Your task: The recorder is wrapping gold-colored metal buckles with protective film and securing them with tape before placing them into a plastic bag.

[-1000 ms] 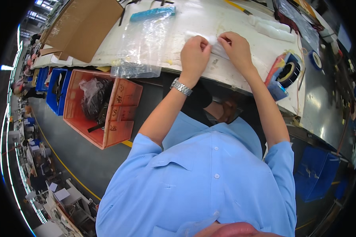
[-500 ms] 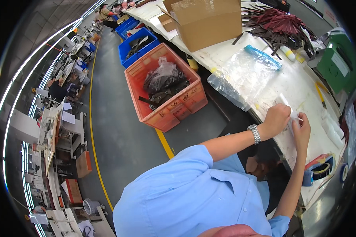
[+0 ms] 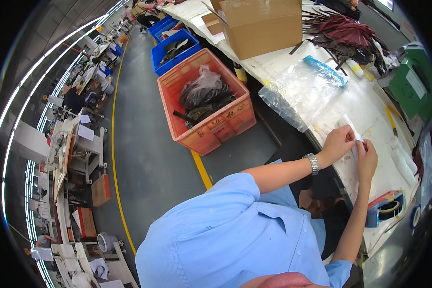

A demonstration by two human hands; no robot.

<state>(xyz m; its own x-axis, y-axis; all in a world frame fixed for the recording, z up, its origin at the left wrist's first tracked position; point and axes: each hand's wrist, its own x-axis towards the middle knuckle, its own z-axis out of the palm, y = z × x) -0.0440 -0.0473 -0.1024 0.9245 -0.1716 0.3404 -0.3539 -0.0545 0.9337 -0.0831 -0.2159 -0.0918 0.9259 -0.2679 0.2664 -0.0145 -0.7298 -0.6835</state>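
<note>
Over the white-topped table point(image 3: 369, 165), my two hands meet on a thin white roll point(image 3: 353, 126) of what looks like film or paper; its exact kind is unclear. My left hand point(image 3: 339, 140), with a metal watch point(image 3: 312, 163) on its wrist, pinches it from the left. Close beside, the fingers of my right hand point(image 3: 367, 156) are also closed on the white piece. One end sticks out beyond my fingers, away from me. Just past my left hand lies a clear plastic bag point(image 3: 305, 89) with a blue edge, partly over the table's edge.
An orange crate point(image 3: 216, 127) with dark bagged goods stands on the floor, a blue bin point(image 3: 177, 53) behind it. A cardboard box point(image 3: 264, 29), dark red strips point(image 3: 343, 31) and a green container point(image 3: 413, 81) are farther along the table. A tape dispenser point(image 3: 386, 209) sits near my right forearm.
My view has shifted a little, so the surroundings sit slightly to the right. My fingers have changed position slightly on the white roll; both hands stay together at it.
</note>
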